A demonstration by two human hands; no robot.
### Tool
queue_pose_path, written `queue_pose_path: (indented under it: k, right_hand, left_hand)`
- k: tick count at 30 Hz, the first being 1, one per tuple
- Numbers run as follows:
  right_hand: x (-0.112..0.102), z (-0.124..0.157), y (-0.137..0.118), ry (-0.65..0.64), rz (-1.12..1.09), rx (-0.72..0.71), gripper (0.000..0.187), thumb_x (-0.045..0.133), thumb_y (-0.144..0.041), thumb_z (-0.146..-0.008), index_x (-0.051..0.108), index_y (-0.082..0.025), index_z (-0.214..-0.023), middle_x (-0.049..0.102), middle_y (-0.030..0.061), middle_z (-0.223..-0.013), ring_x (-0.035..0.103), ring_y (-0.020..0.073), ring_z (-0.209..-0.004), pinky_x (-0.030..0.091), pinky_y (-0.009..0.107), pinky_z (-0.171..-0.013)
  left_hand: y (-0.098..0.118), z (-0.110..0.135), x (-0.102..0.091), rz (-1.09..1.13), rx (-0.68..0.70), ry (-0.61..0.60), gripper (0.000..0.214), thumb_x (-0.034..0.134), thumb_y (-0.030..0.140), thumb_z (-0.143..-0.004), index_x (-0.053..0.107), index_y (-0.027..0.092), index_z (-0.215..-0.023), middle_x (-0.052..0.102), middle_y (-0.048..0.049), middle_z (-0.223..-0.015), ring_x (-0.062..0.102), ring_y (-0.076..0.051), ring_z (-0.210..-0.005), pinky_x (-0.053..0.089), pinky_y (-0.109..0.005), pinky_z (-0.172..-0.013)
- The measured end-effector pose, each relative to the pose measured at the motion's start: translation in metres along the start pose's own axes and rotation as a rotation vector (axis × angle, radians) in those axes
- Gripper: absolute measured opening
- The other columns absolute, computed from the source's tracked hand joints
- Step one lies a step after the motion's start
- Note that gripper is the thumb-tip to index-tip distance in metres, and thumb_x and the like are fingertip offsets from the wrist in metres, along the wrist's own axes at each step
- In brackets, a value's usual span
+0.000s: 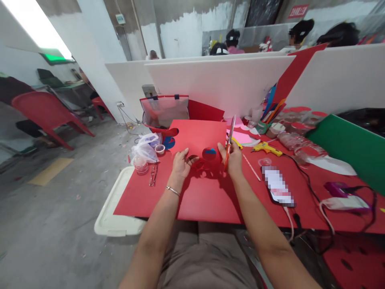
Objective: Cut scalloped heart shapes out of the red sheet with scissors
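A large red paper sheet (198, 134) stands tilted up over the table, with round holes and scalloped cut-outs along its near and left edges. Its lower left part is gripped by my left hand (180, 164), thumb in front and fingers curled by a cut-out. My right hand (234, 160) is closed around scissors (230, 138) with orange-red handles, blades pointing up and away beside the sheet's right edge. The right thumb lies close to that edge; whether it presses on the paper I cannot tell. Through one hole, a patch of blue shows.
The red tabletop (144, 200) holds a yellow glue gun (267, 148), a phone (278, 186) with a cable, a plastic bag (146, 148), a small cup (160, 149) and metal tongs-like tool (153, 174). A green board (345, 148) stands right. White partitions (222, 80) rise behind; people sit beyond.
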State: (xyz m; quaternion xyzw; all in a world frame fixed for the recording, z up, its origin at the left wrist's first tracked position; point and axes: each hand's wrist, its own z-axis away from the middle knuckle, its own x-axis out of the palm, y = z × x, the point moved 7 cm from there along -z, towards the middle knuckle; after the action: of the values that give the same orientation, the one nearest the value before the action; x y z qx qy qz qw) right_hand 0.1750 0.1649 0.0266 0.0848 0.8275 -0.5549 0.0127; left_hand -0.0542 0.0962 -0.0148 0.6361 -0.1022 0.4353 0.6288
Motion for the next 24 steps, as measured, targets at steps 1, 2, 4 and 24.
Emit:
queue_pose_path:
  k: [1,2,4,24]
  right_hand:
    - [0.003,-0.001,0.003,-0.024,-0.003,0.001,0.041,0.078,-0.056,-0.084,0.064,-0.022,-0.102,0.051,-0.0037,-0.075,0.050,0.0183,-0.071,0.049,0.034,-0.072]
    - [0.006,-0.002,0.006,-0.044,-0.014,0.005,0.038,0.079,-0.055,-0.083,0.062,-0.023,-0.093,0.046,-0.0049,-0.071,0.045,0.0174,-0.068,0.046,0.034,-0.069]
    - [0.007,-0.003,0.011,-0.059,-0.060,0.020,0.038,0.080,-0.052,-0.082,0.054,-0.024,-0.082,0.043,-0.0056,-0.069,0.040,0.0161,-0.066,0.043,0.033,-0.066]
    - [-0.020,-0.012,0.036,-0.156,0.013,0.051,0.033,0.079,-0.053,-0.084,0.062,-0.024,-0.088,0.054,-0.0021,-0.075,0.046,0.0196,-0.069,0.042,0.035,-0.069]
  left_hand:
    - [0.000,-0.001,0.000,-0.008,0.008,-0.010,0.052,0.092,0.029,-0.067,0.041,0.023,-0.069,0.045,0.0080,-0.066,0.067,-0.014,-0.065,0.064,-0.034,-0.072]
    - [0.000,-0.002,0.000,-0.018,0.017,-0.027,0.049,0.091,0.028,-0.068,0.042,0.023,-0.066,0.044,0.0075,-0.065,0.064,-0.014,-0.063,0.064,-0.036,-0.073]
    - [0.000,-0.003,0.001,-0.036,0.014,-0.102,0.045,0.089,0.025,-0.066,0.044,0.022,-0.060,0.043,0.0067,-0.061,0.058,-0.013,-0.060,0.064,-0.038,-0.075]
    - [0.001,-0.023,-0.058,-0.139,-0.018,0.168,0.039,0.089,0.053,-0.074,0.065,0.023,-0.080,0.058,0.0030,-0.071,0.061,-0.014,-0.068,0.054,-0.028,-0.066]
